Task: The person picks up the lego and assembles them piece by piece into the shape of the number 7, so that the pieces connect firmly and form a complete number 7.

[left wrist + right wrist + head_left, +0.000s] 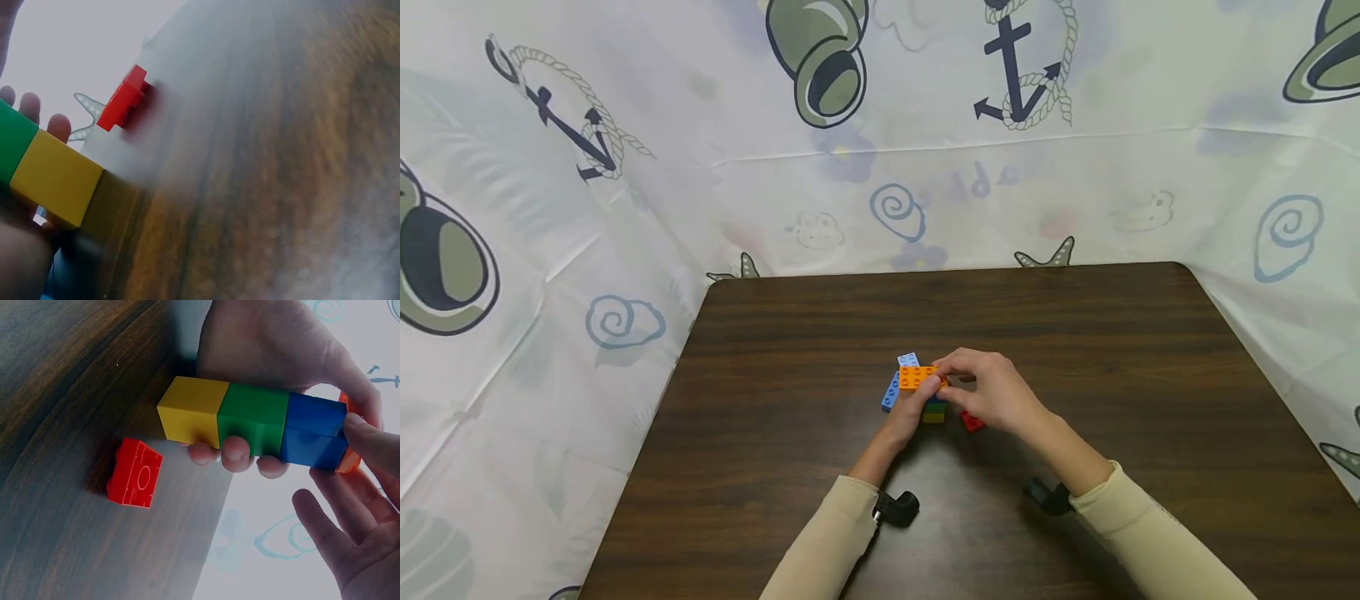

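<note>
- The left hand (275, 344) wraps its fingers around a tower of blocks (256, 422). The tower has a yellow block (190, 412) at the bottom, then a green block (253, 422), then a dark blue block (312, 434).
- The tower is near the middle of the brown table (775, 467), held right at the table top. I cannot tell if the yellow end touches the wood.
- I think the hand grips the sides so the tower stays still while something is pushed on top.
- The right hand (992, 392) is at the top of the tower. Its fingertips touch an orange flat block (917, 377) there. Its other fingers are spread loose and straight, not closed on anything.
- The orange block sits across the top, so I think it is being pressed on like a roof.
- A light blue block (898, 382) pokes out just behind and beside the orange one. I cannot tell if it is stuck on.
- A small red block (134, 473) lies alone on the table, near the tower but not touching it.
- I see no words or brand on the blocks. The sheet behind (625, 167) only has drawings: anchors, shells, swirls and starfish.
</note>
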`<state>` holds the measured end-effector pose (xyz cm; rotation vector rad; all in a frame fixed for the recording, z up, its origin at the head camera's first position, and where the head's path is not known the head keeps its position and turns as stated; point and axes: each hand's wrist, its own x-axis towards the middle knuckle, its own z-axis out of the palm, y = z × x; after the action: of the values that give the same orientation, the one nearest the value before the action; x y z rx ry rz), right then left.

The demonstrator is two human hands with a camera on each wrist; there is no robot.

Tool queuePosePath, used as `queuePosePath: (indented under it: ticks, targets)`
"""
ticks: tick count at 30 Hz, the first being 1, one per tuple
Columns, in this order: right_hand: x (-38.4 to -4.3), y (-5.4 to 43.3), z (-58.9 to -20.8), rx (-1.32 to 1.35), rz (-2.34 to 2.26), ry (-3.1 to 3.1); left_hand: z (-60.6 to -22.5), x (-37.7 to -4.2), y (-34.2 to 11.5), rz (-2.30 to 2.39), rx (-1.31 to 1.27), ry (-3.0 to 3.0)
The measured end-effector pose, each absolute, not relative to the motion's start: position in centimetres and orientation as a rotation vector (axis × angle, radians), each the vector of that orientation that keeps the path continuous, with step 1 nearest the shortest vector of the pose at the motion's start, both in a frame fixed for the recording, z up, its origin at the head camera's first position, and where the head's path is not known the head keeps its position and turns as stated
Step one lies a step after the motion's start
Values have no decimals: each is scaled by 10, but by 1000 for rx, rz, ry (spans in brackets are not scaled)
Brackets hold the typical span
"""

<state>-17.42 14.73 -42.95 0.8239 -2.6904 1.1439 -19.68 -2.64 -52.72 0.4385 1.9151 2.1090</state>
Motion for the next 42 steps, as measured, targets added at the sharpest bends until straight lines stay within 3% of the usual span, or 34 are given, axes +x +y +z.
queuePosePath:
  ticks: [14, 25, 33, 42]
  targets:
    - [-175, 147, -431, 833, 1160, -2687, -496, -183, -33, 2044, 555, 1995]
    - [-174, 149, -431, 805, 1202, -2692, -527, -198, -30, 2012, 591, 2018]
    - [-174, 151, -435, 817, 1218, -2686, -499, -183, -32, 1986, 536, 2013]
    - [-178, 163, -437, 780, 1758, -2619, -500, -185, -31, 2021, 590, 1976]
